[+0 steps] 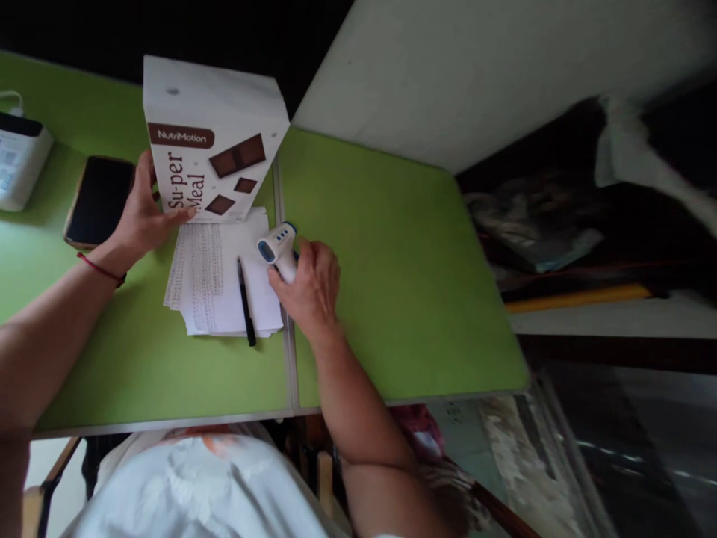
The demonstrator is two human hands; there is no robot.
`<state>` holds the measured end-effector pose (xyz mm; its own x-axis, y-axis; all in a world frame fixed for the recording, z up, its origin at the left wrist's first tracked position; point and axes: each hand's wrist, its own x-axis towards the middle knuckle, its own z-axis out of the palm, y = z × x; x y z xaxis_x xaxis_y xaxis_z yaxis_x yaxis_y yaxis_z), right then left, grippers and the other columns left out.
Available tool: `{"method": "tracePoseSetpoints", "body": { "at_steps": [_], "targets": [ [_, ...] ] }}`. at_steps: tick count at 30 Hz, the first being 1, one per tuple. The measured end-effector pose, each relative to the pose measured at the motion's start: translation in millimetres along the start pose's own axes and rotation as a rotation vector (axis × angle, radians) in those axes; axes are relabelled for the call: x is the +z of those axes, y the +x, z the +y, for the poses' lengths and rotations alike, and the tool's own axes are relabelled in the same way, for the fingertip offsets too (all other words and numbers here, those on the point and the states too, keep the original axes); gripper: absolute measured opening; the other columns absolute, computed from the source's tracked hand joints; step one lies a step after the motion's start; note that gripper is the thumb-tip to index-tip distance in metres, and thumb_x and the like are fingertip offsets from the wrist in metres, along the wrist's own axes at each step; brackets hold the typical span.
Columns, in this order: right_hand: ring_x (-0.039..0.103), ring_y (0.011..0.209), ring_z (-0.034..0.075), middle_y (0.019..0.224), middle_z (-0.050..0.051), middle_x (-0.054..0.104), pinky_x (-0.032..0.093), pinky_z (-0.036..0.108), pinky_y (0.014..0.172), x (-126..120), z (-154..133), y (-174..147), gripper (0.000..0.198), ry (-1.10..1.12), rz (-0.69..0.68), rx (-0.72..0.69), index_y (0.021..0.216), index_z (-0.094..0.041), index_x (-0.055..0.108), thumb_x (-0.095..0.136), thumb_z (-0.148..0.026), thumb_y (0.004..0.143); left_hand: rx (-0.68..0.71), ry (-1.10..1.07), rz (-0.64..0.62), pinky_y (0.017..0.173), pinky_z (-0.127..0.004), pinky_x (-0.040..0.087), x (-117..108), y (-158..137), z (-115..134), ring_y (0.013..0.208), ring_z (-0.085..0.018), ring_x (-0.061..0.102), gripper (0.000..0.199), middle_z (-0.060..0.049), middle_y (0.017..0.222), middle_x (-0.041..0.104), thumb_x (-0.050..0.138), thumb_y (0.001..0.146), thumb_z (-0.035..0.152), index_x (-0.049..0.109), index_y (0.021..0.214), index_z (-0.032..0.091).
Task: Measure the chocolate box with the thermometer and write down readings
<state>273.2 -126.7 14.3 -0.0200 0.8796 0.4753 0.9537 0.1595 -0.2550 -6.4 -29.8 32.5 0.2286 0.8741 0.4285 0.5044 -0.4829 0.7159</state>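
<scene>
My left hand (146,213) grips the lower left edge of a white box (216,101) with brown printing, its thumb across the front. The box stands upright at the back of the stacked papers (202,276). In my right hand (311,288) is a white and blue infrared thermometer (278,246), fingers wrapped round its handle. It is over the right edge of the papers. A black pen (245,299) lies on the sheets, its lower end past their near edge. Handwritten or printed lines cover the left part of the top sheet.
A dark phone (101,200) lies left of the box. Farther left stands a white device (19,161) with a cable. The green folding table (392,284) has a seam down its middle. A pale wall (426,75) rises behind, and a cluttered dark shelf (538,224) is at the right.
</scene>
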Motion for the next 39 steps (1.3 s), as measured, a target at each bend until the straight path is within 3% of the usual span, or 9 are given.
{"method": "tracePoseSetpoints", "body": {
  "at_steps": [4,6,11,16,21,30,39],
  "targets": [
    [0.058,0.082,0.026,0.090,0.015,0.062,0.048,0.043,0.075,1.8,12.6,0.6,0.038,0.000,-0.183,0.142,0.103,-0.012,0.061,0.064,-0.040,0.078,-0.046,0.124,0.060,0.103,-0.044,0.042,0.9,0.0,-8.4,0.121,-0.029,0.046,0.094,-0.008,0.131,0.048,0.072,0.072,0.072,0.036,0.138,0.016],
    [0.058,0.077,0.024,0.085,0.012,0.062,0.048,0.041,0.072,1.2,10.7,1.3,0.033,0.107,-0.196,0.196,0.097,-0.014,0.063,0.063,-0.039,0.077,-0.097,0.157,0.097,0.098,-0.044,0.045,-1.5,-3.1,-5.0,0.115,-0.027,0.048,0.095,-0.009,0.125,0.051,0.073,0.070,0.072,0.039,0.136,0.013],
    [0.059,0.075,0.018,0.087,0.006,0.066,0.050,0.034,0.066,-9.8,-16.9,-1.7,0.037,0.832,-0.125,0.209,0.100,-0.021,0.061,0.061,-0.049,0.077,-0.081,-0.004,0.095,0.091,-0.041,0.052,-2.4,-13.7,13.2,0.107,-0.025,0.056,0.081,-0.010,0.119,0.057,0.072,0.076,0.068,0.049,0.130,0.011],
    [0.047,0.059,0.012,0.070,-0.002,0.056,0.043,0.027,0.055,-13.9,-45.2,-13.4,0.036,1.275,-0.310,0.275,0.089,-0.021,0.061,0.062,-0.055,0.078,-0.081,-0.200,-0.007,0.085,-0.042,0.056,4.3,-21.4,28.8,0.104,-0.029,0.063,0.060,-0.010,0.117,0.064,0.070,0.081,0.061,0.057,0.121,0.017],
    [0.044,0.060,0.010,0.070,-0.003,0.053,0.040,0.025,0.055,0.0,-51.5,-17.4,0.037,1.379,-0.355,0.366,0.091,-0.020,0.059,0.064,-0.054,0.078,-0.084,-0.264,-0.028,0.087,-0.043,0.057,4.5,-20.3,34.9,0.108,-0.031,0.063,0.058,-0.014,0.121,0.064,0.072,0.082,0.056,0.057,0.119,0.015],
    [0.050,0.065,0.011,0.077,-0.001,0.055,0.045,0.026,0.059,2.3,-55.9,-16.0,0.035,1.486,-0.469,0.336,0.092,-0.021,0.059,0.066,-0.052,0.077,-0.059,-0.343,-0.134,0.088,-0.040,0.057,0.0,-16.7,31.7,0.108,-0.031,0.063,0.061,-0.015,0.122,0.064,0.076,0.078,0.056,0.056,0.118,0.014],
    [0.050,0.063,0.011,0.071,-0.002,0.055,0.043,0.026,0.057,-1.0,-57.5,-14.6,0.032,1.485,-0.428,0.309,0.090,-0.021,0.060,0.066,-0.050,0.080,-0.043,-0.352,-0.134,0.084,-0.038,0.059,0.1,-17.0,33.1,0.104,-0.031,0.066,0.055,-0.015,0.117,0.066,0.076,0.079,0.050,0.058,0.116,0.013]
  ]
}}
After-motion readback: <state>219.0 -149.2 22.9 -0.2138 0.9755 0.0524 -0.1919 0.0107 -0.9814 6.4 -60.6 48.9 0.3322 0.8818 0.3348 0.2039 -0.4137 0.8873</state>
